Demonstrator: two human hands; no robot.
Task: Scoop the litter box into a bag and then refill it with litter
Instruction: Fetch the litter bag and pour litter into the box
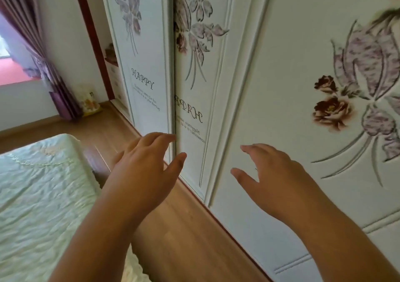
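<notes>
Before the white wardrobe [270, 87], both hands were stretched forward and empty. At about 7 o'clock, the left hand [142, 165] had its fingers [171, 137] spread loosely, the tips at the edge where two sliding doors meet; whether they touched it, I cannot tell. At 5 o'clock, the right hand [275, 173] was also open, its fingers [246, 148] apart and a little curled, close to the door panel with the flower pattern. No litter box, bag or litter was visible anywhere, so their place relative to the fingers cannot be told. A bed [36, 190] with pale cover lay at 8 o'clock, a wooden floor [184, 227] ran between bed and wardrobe, and a purple curtain [49, 69] hung at 10 o'clock.
</notes>
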